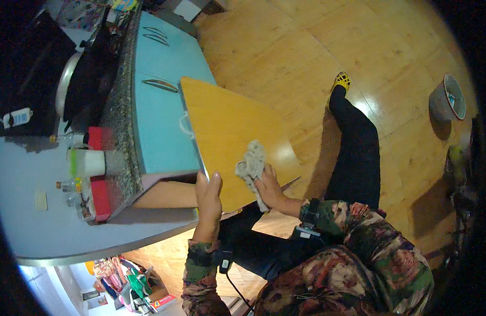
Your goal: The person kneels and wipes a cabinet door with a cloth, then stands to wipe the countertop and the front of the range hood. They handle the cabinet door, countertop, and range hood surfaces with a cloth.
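A flat wood-coloured panel (231, 130), perhaps a folding table top, is tilted beside the blue cabinet doors (168, 130). At its edge nearest the cabinet, my left hand (209, 195) grips it with the thumb on the face. A crumpled pale cloth (251, 160) lies against the panel's face, held by my right hand (271, 189); one end of it hangs down towards the panel's lower edge. A white handle (185, 124) sticks out from the panel's side towards the cabinet.
On the speckled stone countertop (122, 158) at left stand a white and green container (87, 162), glass bottles and a black pan-like object (89, 79). A bucket (440, 98) stands on the wood-look floor at right. Clothes are heaped beyond the wall's edge at lower left.
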